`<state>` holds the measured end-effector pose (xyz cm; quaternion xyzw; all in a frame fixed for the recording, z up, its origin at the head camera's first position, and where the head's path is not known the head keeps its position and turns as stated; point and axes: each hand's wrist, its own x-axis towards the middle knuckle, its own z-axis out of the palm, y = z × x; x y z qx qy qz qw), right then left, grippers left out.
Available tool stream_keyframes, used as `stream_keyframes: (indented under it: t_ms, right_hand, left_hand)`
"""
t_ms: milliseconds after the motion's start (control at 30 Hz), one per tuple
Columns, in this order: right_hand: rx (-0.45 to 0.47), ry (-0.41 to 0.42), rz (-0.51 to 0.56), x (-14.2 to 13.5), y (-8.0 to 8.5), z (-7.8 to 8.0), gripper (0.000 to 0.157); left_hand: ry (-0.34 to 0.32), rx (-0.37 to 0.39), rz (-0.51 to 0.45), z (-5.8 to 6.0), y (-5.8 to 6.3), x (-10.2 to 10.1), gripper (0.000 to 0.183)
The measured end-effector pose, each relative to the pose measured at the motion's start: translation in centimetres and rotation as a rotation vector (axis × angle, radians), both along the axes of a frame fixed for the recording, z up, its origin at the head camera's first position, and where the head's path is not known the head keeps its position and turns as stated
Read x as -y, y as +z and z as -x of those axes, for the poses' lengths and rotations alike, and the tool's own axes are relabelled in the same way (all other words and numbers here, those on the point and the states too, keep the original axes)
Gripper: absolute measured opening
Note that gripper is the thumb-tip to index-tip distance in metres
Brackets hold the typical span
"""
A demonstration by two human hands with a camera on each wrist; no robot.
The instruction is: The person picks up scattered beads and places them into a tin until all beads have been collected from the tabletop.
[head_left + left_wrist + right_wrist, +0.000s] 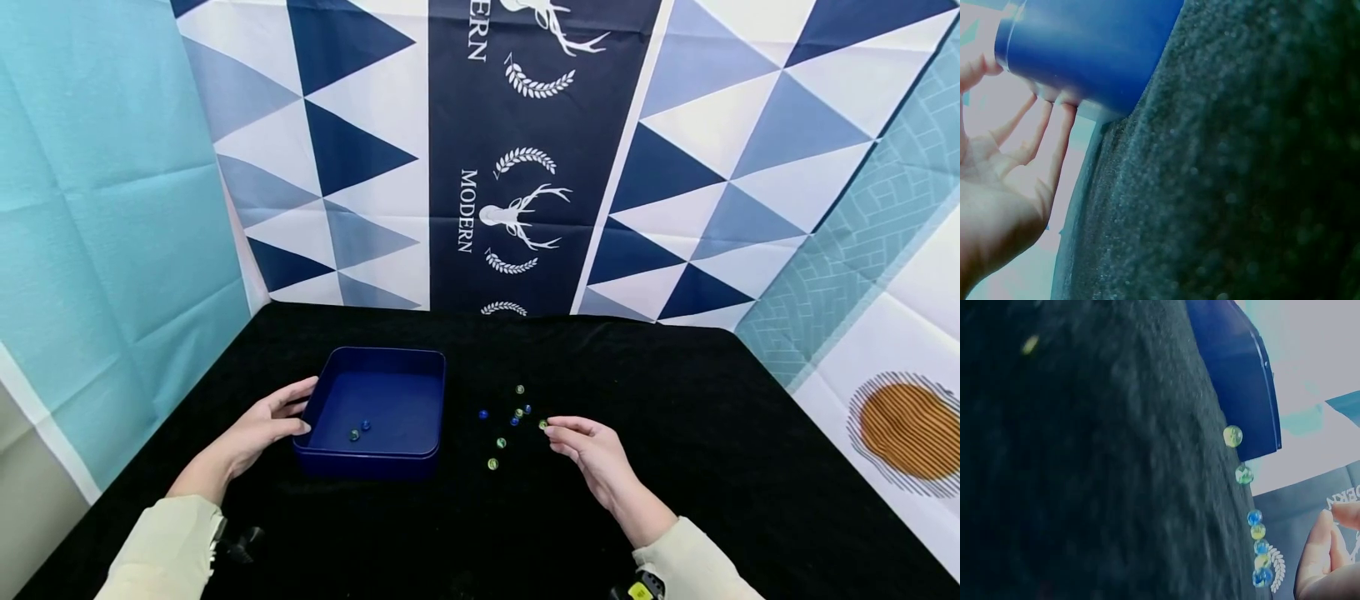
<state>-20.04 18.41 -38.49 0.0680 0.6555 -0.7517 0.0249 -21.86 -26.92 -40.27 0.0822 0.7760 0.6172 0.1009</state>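
Note:
My left hand [258, 425] rests against the left side of a dark blue rectangular box [367, 467]. In the left wrist view its fairly straight fingers [1060, 134] touch the outer wall, and the thumb lies at the rim. Inside the box are a green marble [355, 435] and a blue marble [366, 425]. Right of the box, my right hand [596, 458] pinches a yellow-green marble [543, 424] between thumb and fingertips, low over the cloth. In the right wrist view that marble is hidden behind the fingers [1317, 547].
Several loose marbles lie between box and right hand, among them a lone blue marble [483, 414], a green marble [501, 443] and a yellow marble [492, 464] near the front. Black cloth [450, 533] covers the table. A patterned curtain [502, 125] hangs behind it.

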Motion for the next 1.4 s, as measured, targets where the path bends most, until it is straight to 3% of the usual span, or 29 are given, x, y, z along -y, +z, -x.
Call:
stream_keyframes:
  t_ms: [500, 833, 1100, 1400]
  right_hand:
    - [0.013, -0.01, -0.044, -2.4, 0.0, 0.7, 0.019]
    - [0.031, 0.032, -0.058, -4.1, 0.0, 1.6, 0.02]
    - [0.053, 0.098, -0.152, -5.0, -0.2, 1.9, 0.031]
    - [0.032, 0.18, -0.309, -5.2, -0.9, 2.3, 0.024]
  left_hand:
    - [0.0, 0.008, 0.002, 0.2, -0.3, 0.0, 0.073]
    - [0.003, 0.014, 0.002, 0.2, -0.1, 0.0, 0.074]
    - [0.002, 0.012, -0.004, 0.1, 0.2, -0.2, 0.075]
    - [0.0, 0.003, -0.012, -0.1, 0.5, -0.2, 0.075]
